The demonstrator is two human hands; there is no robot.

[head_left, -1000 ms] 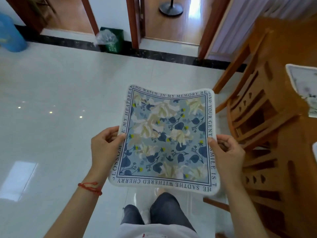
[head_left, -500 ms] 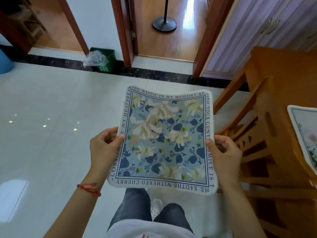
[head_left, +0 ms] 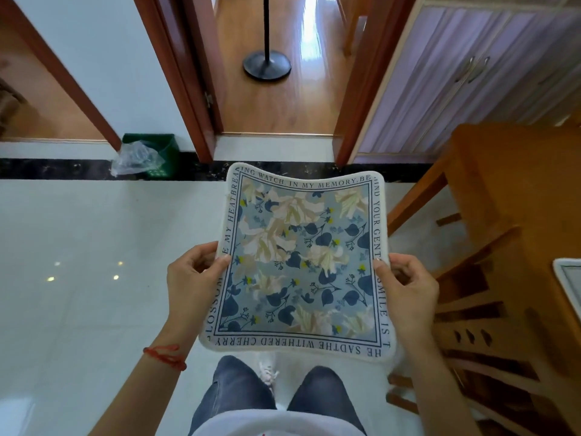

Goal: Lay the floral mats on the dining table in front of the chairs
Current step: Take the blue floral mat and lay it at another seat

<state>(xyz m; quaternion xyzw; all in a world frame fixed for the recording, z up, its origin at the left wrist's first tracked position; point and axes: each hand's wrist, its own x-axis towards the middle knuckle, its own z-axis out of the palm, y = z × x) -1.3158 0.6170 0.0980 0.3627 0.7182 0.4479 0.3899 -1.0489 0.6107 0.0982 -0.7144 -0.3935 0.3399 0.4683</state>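
While pinched at both side edges by left hand (head_left: 191,278) and right hand (head_left: 408,287), soft rounded-square floral mat (head_left: 301,259), sagging.

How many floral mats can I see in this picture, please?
2. One floral mat is held between the left hand and right hand; a second mat lies on the table at the right edge, cut off.

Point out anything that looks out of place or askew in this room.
The floral mat is not on the table; both hands hold it over the floor, its far edge sagging. A clear plastic bag spills crumpled over the green bin. Nothing looks damaged.
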